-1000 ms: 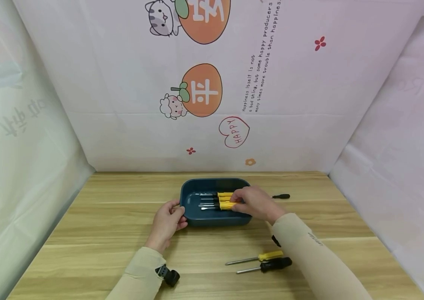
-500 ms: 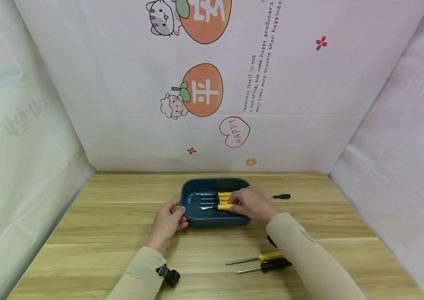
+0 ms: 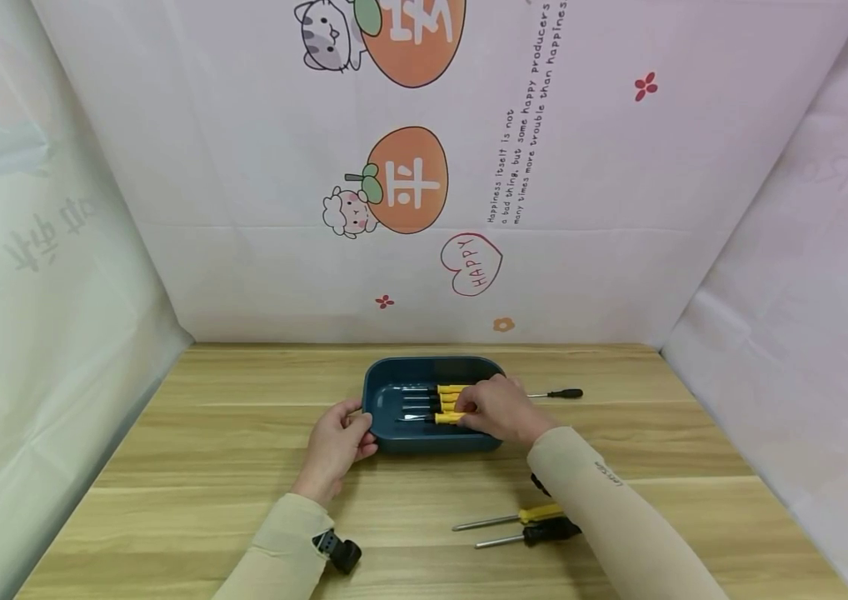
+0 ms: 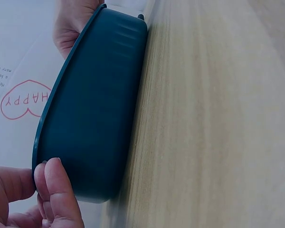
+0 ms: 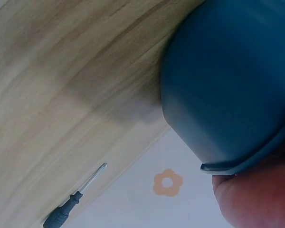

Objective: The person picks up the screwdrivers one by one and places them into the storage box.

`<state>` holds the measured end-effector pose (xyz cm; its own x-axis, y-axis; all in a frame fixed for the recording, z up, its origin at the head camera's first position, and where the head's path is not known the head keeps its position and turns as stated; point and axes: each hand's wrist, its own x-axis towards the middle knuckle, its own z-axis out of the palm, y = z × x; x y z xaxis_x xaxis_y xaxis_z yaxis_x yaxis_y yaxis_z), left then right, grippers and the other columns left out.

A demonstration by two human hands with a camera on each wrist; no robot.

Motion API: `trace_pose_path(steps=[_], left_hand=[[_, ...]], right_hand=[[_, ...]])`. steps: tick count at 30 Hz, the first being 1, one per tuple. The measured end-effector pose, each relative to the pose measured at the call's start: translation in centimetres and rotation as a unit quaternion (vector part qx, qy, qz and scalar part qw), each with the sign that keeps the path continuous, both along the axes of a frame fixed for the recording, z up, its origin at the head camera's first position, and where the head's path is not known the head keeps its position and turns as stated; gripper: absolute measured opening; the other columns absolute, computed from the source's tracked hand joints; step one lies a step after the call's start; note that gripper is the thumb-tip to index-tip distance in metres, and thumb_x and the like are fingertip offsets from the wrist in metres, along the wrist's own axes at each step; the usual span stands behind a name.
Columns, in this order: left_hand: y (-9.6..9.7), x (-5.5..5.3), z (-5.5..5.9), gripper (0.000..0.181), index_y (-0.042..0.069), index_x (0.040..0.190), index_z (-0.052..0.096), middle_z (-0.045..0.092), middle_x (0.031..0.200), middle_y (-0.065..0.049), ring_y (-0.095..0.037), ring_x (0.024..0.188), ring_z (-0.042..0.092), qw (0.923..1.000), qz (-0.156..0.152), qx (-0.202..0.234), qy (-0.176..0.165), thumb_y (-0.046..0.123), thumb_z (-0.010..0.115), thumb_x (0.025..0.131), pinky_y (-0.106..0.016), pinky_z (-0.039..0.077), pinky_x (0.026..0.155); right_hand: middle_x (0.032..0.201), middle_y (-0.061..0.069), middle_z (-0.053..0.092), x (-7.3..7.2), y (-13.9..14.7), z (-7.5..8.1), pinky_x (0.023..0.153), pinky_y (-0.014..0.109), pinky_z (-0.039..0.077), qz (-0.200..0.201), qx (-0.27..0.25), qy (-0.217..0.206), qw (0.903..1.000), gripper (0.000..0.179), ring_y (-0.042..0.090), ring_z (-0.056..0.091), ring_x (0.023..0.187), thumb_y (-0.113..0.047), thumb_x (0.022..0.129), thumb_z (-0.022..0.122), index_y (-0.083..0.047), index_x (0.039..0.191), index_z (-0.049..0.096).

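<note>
A dark blue rectangular box (image 3: 435,447) stands on the table, and my left hand (image 3: 334,442) pinches its left end. In the left wrist view the thumb and fingers (image 4: 59,187) of that hand lie on either side of the rim. Inside the box several screwdrivers with yellow handles (image 3: 448,398) lie side by side, tips to the left. My right hand (image 3: 502,410) reaches over the right end and holds the nearest screwdriver (image 3: 445,418) by its yellow handle. The handle ends are hidden under that hand. The right wrist view shows mostly the box's outer wall (image 5: 228,90).
Right of the box lies a small black-handled screwdriver (image 3: 565,393). Nearer the front are a yellow-handled screwdriver (image 3: 532,514) and a black-handled screwdriver (image 3: 544,531), partly under the right forearm. A white printed sheet (image 3: 581,275) rises behind the wooden table (image 3: 207,467).
The nearest screwdriver in the box has shifted slightly toward the front, apart from the others, with my right hand on it. The right forearm has swung a little left. My left hand keeps its place.
</note>
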<state>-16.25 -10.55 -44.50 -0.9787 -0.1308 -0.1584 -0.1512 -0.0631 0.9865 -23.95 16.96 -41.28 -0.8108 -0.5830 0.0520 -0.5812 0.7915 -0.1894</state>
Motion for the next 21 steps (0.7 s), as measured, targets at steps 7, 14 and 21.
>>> trace_pose_path(steps=[7, 14, 21], left_hand=[[-0.02, 0.05, -0.01, 0.043, -0.001, 0.147, 0.054, 0.057, 0.098, -0.010, -0.014, 0.077, 0.062, 1.0000, -0.001, -0.002, -0.002, 0.009, 0.058, 0.105, -0.024, 0.062, 0.068], [-0.01, 0.12, 0.10, 0.043, -0.001, 0.147, 0.053, 0.057, 0.098, -0.010, -0.014, 0.077, 0.062, 1.0000, -0.002, -0.005, -0.002, 0.010, 0.058, 0.106, -0.024, 0.062, 0.068], [-0.01, 0.22, 0.22, 0.042, 0.000, 0.146, 0.054, 0.057, 0.098, -0.011, -0.015, 0.078, 0.062, 1.0000, -0.005, -0.008, -0.001, 0.010, 0.059, 0.106, -0.024, 0.062, 0.068]], right_hand=[[0.088, -0.015, 0.073, -0.06, 0.00, 0.12, 0.096, 0.047, 0.045, -0.005, 0.014, -0.005, 0.9999, 0.010, 0.011, 0.059, 0.083, -0.030, 0.093, 0.080, -0.023, 0.100, 0.079], [0.092, -0.014, 0.074, 0.04, 0.04, 0.29, 0.105, 0.052, 0.043, -0.015, 0.035, -0.010, 0.9992, 0.009, 0.012, 0.061, 0.086, -0.029, 0.093, 0.080, -0.024, 0.099, 0.080], [0.093, -0.015, 0.075, -0.01, 0.03, 0.23, 0.108, 0.054, 0.040, -0.021, 0.039, -0.013, 0.9989, 0.006, 0.013, 0.061, 0.089, -0.029, 0.092, 0.081, -0.025, 0.098, 0.081]])
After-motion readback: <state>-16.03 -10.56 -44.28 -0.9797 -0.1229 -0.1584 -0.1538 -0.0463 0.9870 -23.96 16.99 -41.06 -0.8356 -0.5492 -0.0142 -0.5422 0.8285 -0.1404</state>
